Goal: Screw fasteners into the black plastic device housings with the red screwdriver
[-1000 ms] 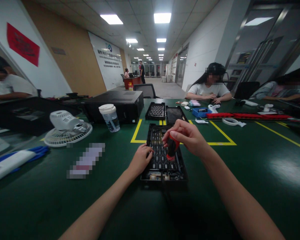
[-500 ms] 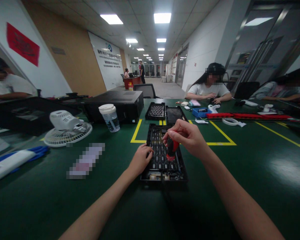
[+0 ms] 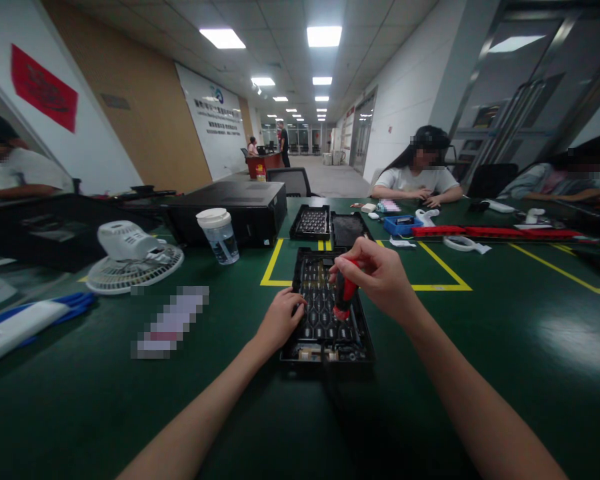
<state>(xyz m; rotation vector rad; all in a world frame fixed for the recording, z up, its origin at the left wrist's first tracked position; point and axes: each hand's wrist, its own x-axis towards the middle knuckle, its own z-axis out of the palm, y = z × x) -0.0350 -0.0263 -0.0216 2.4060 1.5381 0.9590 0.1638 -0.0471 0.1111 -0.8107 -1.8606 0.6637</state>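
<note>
A black, shallow open case [image 3: 367, 347] lies in front of me, with rows of dark, rounded pieces inside and a light, tan-coloured part at its near end. Over its left wall my left hand [image 3: 280, 317] is closed, its fingertips reaching just inside. My right hand [image 3: 380, 273] is above the right half of the case, with thumb and fingers pinched round a red and black screwdriver [image 3: 347, 293]. The screwdriver stands nearly upright, pointing down into the case. Its tip is too dark to make out against the contents.
Behind stand a second black case [image 3: 310, 223] and a black lid-like tray [image 3: 350, 230]. To the left are a lidded cup [image 3: 220, 237], a white fan [image 3: 135, 260] and a black computer case [image 3: 230, 207]. Farther right are a blue bin [image 3: 400, 225], a tape roll [image 3: 460, 244] and co-workers.
My right hand and the screwdriver have shifted very slightly, with the handle turned a little between the fingers. My left hand and the case stay in place.
</note>
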